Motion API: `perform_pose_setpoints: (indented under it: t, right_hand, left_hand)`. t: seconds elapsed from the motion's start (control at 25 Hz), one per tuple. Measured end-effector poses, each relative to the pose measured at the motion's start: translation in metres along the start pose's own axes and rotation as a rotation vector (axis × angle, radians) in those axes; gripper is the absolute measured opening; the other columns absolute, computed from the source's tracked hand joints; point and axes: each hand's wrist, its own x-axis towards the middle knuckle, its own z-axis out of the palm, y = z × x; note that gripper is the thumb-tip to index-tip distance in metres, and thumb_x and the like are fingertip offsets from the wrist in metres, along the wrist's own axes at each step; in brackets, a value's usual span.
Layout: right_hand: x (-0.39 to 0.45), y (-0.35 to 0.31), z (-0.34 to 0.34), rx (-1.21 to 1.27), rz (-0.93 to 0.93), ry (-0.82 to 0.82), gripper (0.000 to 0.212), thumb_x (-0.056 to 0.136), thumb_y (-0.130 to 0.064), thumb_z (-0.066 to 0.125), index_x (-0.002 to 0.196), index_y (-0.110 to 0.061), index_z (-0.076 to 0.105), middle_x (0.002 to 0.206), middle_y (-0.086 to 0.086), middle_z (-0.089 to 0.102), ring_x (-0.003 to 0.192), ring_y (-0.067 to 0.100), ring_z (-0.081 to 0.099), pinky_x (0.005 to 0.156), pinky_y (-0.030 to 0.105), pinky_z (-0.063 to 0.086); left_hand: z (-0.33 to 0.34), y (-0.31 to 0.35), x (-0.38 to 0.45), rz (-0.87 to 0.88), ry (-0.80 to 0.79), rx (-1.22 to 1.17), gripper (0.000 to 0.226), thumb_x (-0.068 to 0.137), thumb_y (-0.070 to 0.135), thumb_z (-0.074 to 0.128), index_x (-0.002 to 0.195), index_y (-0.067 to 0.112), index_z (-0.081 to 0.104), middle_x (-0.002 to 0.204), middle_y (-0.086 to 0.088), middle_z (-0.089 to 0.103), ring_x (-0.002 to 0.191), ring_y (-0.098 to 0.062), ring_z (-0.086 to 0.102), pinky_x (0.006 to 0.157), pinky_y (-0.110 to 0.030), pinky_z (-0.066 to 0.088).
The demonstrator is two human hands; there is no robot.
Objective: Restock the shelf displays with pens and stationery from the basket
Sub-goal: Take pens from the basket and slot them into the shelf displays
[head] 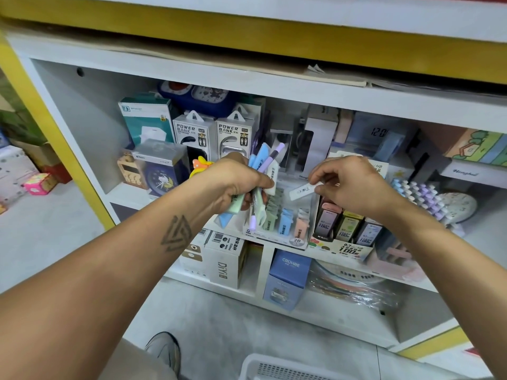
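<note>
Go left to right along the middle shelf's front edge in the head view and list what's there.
Clock box → left hand holding a pastel pen bundle → white tube pinched by right hand → lead refill boxes → pastel-capped pens.

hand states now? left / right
Left hand: closed, gripping a bundle of pastel pens.
Right hand: closed, pinching one white lead case.

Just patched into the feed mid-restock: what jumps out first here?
The left hand, centre frame, grips a bundle of pastel pens and lead cases. Beside it, the right hand pinches one white case above the 2B display tray on the middle shelf. A white basket sits at the bottom edge.
</note>
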Motion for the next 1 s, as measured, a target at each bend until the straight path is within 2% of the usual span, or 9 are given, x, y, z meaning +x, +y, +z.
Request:
perform_pose_setpoints:
  t: [0.16, 0.32, 0.44, 0.6, 0.72, 0.8, 1.0]
  right_hand:
    - [0.000, 0.002, -0.001, 0.006, -0.008, -0.011, 0.024, 0.084, -0.010, 0.079, 0.083, -0.033, 0.072, 0.097, -0.011, 0.072, 0.088, 0.005, 0.066, 0.086, 0.033, 0.057]
    - [0.003, 0.000, 0.002, -0.056, -0.004, -0.013, 0.017, 0.087, -0.010, 0.075, 0.099, -0.021, 0.077, 0.098, -0.004, 0.073, 0.088, 0.010, 0.067, 0.088, 0.031, 0.057]
    - [0.002, -0.006, 0.008, -0.192, -0.036, 0.024, 0.016, 0.093, -0.020, 0.069, 0.108, -0.023, 0.074, 0.098, -0.003, 0.073, 0.091, 0.017, 0.066, 0.085, 0.033, 0.054]
    - [0.001, -0.012, 0.019, -0.338, -0.049, -0.023, 0.012, 0.092, -0.022, 0.067, 0.102, -0.023, 0.074, 0.094, -0.002, 0.074, 0.092, 0.023, 0.063, 0.080, 0.032, 0.051]
    - [0.002, -0.014, 0.023, -0.376, -0.060, -0.068, 0.008, 0.090, -0.020, 0.068, 0.096, -0.020, 0.074, 0.092, -0.001, 0.074, 0.091, 0.025, 0.064, 0.086, 0.034, 0.048]
    - [0.003, -0.015, 0.022, -0.421, -0.083, -0.068, 0.007, 0.090, -0.018, 0.068, 0.093, -0.020, 0.073, 0.090, -0.002, 0.074, 0.090, 0.024, 0.064, 0.085, 0.030, 0.042]
    - [0.004, -0.016, 0.020, -0.477, -0.080, -0.086, 0.009, 0.089, -0.018, 0.068, 0.095, -0.023, 0.072, 0.093, -0.004, 0.073, 0.091, 0.022, 0.063, 0.088, 0.030, 0.035]
  left_hand:
    - [0.001, 0.000, 0.000, -0.001, 0.004, 0.010, 0.018, 0.087, 0.006, 0.071, 0.099, -0.002, 0.060, 0.060, -0.015, 0.066, 0.028, -0.014, 0.045, 0.036, -0.018, 0.035]
    - [0.004, -0.001, -0.001, 0.002, -0.004, 0.016, 0.011, 0.087, 0.005, 0.071, 0.091, 0.000, 0.062, 0.061, -0.015, 0.065, 0.028, -0.013, 0.043, 0.036, -0.018, 0.034]
    - [0.009, -0.003, -0.001, 0.003, -0.018, 0.037, 0.017, 0.086, 0.005, 0.071, 0.098, -0.002, 0.062, 0.067, -0.017, 0.066, 0.030, -0.014, 0.042, 0.037, -0.019, 0.035]
    - [0.010, -0.005, 0.002, 0.010, -0.016, 0.051, 0.025, 0.085, 0.005, 0.072, 0.106, -0.005, 0.061, 0.068, -0.018, 0.066, 0.034, -0.015, 0.041, 0.039, -0.021, 0.035]
    - [0.008, -0.007, 0.004, -0.004, -0.015, 0.064, 0.025, 0.085, 0.007, 0.073, 0.105, -0.004, 0.062, 0.069, -0.018, 0.067, 0.034, -0.014, 0.043, 0.039, -0.021, 0.036]
    - [0.007, -0.008, 0.005, -0.015, -0.019, 0.065, 0.023, 0.085, 0.008, 0.073, 0.103, -0.003, 0.062, 0.066, -0.016, 0.068, 0.032, -0.013, 0.043, 0.038, -0.021, 0.036]
    - [0.007, -0.009, 0.003, -0.010, -0.029, 0.055, 0.021, 0.086, 0.007, 0.072, 0.103, -0.001, 0.062, 0.060, -0.013, 0.067, 0.031, -0.013, 0.042, 0.038, -0.020, 0.035]
